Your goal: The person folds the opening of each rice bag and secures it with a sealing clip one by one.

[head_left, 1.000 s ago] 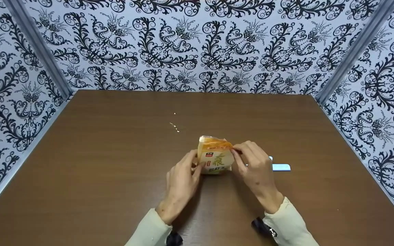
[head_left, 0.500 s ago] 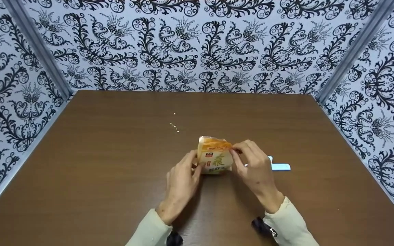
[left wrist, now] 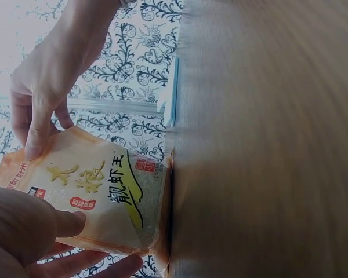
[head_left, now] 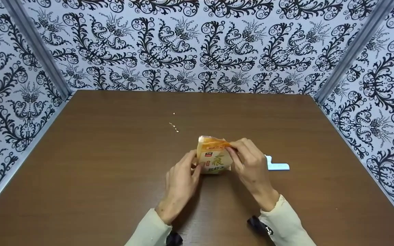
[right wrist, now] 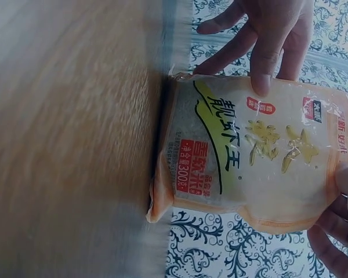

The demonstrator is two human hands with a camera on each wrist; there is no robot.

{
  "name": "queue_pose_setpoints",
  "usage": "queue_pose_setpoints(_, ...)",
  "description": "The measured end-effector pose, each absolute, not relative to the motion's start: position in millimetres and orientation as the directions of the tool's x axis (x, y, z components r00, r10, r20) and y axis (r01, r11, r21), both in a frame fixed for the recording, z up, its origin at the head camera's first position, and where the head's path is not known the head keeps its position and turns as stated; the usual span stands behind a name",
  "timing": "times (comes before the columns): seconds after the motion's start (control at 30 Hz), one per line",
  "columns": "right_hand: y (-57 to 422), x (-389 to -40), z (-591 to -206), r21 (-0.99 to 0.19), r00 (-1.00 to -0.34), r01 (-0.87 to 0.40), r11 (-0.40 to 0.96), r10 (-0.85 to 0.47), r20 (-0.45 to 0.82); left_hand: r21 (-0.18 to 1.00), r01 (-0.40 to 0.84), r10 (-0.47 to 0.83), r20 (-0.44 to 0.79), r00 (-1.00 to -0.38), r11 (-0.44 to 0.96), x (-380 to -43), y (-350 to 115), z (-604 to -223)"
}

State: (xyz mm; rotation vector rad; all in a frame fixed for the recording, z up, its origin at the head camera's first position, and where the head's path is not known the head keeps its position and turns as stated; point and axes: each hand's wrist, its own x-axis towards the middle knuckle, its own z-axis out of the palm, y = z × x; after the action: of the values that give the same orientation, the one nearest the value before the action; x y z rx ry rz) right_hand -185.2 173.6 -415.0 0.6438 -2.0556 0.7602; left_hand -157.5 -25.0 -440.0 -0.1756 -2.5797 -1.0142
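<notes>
Packet [head_left: 214, 162] is clamped by both hands: left hand [head_left: 180, 179] grips its left side, right hand [head_left: 252, 168] pinches its top right corner, farther inward than a moment ago, apparently gathering the top. It stands on the table [head_left: 115, 164]; more pale-blue piece [head_left: 279, 166] shows.

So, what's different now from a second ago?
The right hand has shifted slightly to the left, still pinching the upper right of the packet, and a bit more of the light-blue piece shows behind it. Nothing was let go. The left hand still holds the packet's left side; the packet stands where it was.
</notes>
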Motion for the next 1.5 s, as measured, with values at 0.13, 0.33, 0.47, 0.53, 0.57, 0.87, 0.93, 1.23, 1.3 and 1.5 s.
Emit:
queue_pose_setpoints(0.13, 173.8, -185.9, -414.1, -0.25, -0.482, -0.686, 0.683, -0.169, 0.86, 0.626, 0.242, -0.016, 0.376, -0.926, 0.742, -157.2, -24.9, -439.7)
queue_pose_setpoints(0.33, 175.7, -185.6, -415.6, -0.202, -0.444, -0.693, 0.692, -0.189, 0.876, 0.629, 0.23, -0.02, 0.365, -0.931, 0.743, -156.2, -25.0, -439.8)
queue_pose_setpoints(0.47, 176.0, -184.0, -416.0, -0.214, -0.455, -0.693, 0.688, -0.188, 0.87, 0.631, 0.23, -0.02, 0.363, -0.932, 0.741, -155.6, -24.5, -440.4)
queue_pose_setpoints(0.53, 175.6, -182.6, -415.2, -0.247, -0.483, -0.69, 0.681, -0.179, 0.857, 0.633, 0.23, -0.02, 0.362, -0.932, 0.739, -155.5, -24.0, -440.5)
queue_pose_setpoints(0.57, 175.3, -181.9, -414.8, -0.262, -0.498, -0.687, 0.678, -0.177, 0.849, 0.635, 0.228, -0.021, 0.36, -0.933, 0.738, -155.7, -23.7, -440.4)
queue_pose_setpoints(0.87, 167.6, -179.8, -410.0, -0.378, -0.562, -0.687, 0.62, -0.125, 0.818, 0.637, 0.222, -0.017, 0.347, -0.938, 0.739, -156.9, -24.2, -439.7)
queue_pose_setpoints(0.93, 165.0, -180.1, -409.4, -0.39, -0.562, -0.693, 0.606, -0.115, 0.819, 0.631, 0.229, -0.014, 0.356, -0.934, 0.741, -156.5, -25.1, -440.2)
queue_pose_setpoints(1.23, 156.4, -182.9, -405.0, -0.365, -0.518, -0.711, 0.601, -0.095, 0.85, 0.628, 0.251, -0.005, 0.375, -0.927, 0.737, -156.1, -27.6, -440.6)
queue_pose_setpoints(1.3, 156.1, -183.6, -404.5, -0.34, -0.494, -0.717, 0.609, -0.1, 0.863, 0.63, 0.25, -0.005, 0.374, -0.927, 0.735, -156.1, -27.4, -440.3)
queue_pose_setpoints(1.5, 156.9, -185.3, -405.1, -0.204, -0.384, -0.734, 0.648, -0.149, 0.911, 0.632, 0.249, -0.003, 0.37, -0.929, 0.734, -155.8, -26.7, -439.9)
